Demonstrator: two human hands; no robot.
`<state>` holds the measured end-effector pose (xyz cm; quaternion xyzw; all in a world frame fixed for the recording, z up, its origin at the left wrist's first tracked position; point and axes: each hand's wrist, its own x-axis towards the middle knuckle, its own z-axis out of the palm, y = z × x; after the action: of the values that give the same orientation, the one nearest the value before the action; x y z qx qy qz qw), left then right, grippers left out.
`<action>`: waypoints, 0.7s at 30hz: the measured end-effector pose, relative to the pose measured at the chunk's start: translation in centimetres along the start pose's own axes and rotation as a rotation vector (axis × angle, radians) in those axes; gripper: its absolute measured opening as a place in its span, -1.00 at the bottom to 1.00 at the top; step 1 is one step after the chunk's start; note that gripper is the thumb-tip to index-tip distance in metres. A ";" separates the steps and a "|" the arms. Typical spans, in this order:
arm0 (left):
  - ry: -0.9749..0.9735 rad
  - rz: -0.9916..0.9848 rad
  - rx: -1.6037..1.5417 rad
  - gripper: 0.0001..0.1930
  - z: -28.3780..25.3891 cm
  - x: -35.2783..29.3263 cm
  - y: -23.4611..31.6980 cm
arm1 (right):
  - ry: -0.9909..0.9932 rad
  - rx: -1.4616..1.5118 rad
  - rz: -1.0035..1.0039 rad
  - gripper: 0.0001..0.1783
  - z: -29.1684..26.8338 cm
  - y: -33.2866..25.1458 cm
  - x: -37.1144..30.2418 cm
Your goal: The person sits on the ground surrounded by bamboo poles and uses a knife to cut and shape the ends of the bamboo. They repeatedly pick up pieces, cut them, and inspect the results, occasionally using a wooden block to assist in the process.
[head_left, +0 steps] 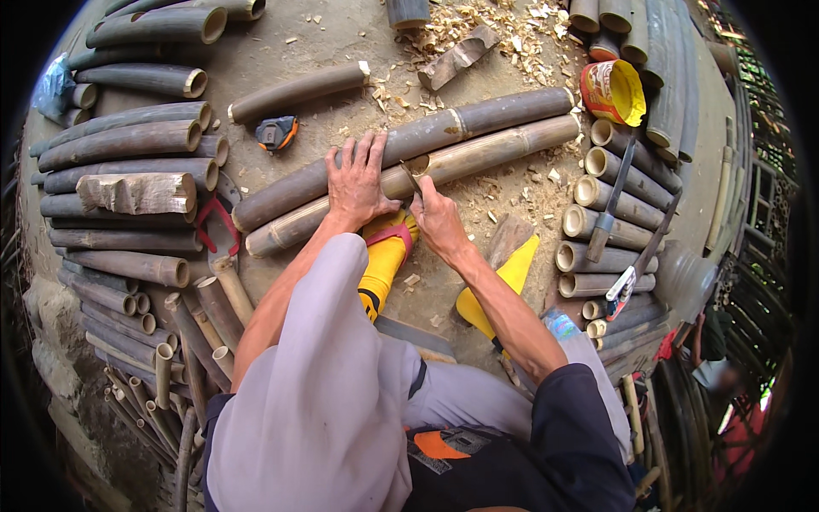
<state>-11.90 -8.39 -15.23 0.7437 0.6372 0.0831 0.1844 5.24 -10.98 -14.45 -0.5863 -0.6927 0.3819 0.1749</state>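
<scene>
Two long bamboo poles lie side by side on the ground before me: a dark far pole [503,111] and a paler near pole [503,151] with a hole cut into its upper face. My left hand [357,183] lies across both, its fingers stretched and spread over the dark one and its thumb by the near one. Beside the hole, my right hand [438,218] is closed around a narrow, dark-bladed tool [411,177]. The tip meets the edge of the hole; the fist hides the handle. My yellow-socked foot [384,271] in a pink-strapped sandal is just below the near pole.
Cut bamboo lengths [124,145] are stacked at left, and more [610,192] at right, with long blades [612,200] and a saw [627,277] on them. A tape measure [277,134], a short bamboo piece [299,91], a yellow-red tin [612,92] and wood shavings [520,34] lie beyond.
</scene>
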 end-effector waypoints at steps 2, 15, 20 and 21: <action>-0.002 0.001 -0.002 0.27 -0.2 0.1 0.0 | -0.072 -0.008 0.063 -0.79 -0.7 -0.1 -0.2; -0.040 -0.011 0.017 0.29 -0.2 0.1 0.2 | 0.006 -0.093 0.048 -0.57 -4.5 2.0 -0.4; -0.024 0.006 0.015 0.30 -0.1 0.0 0.1 | -0.031 -0.065 -0.009 -0.59 -4.9 2.7 0.1; -0.022 0.007 0.015 0.30 0.0 0.0 0.0 | -0.047 -0.062 -0.003 -0.59 -5.0 2.7 0.2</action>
<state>-11.87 -8.35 -15.18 0.7482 0.6331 0.0706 0.1853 10.42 -9.12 -13.24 -0.5814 -0.7089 0.3736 0.1411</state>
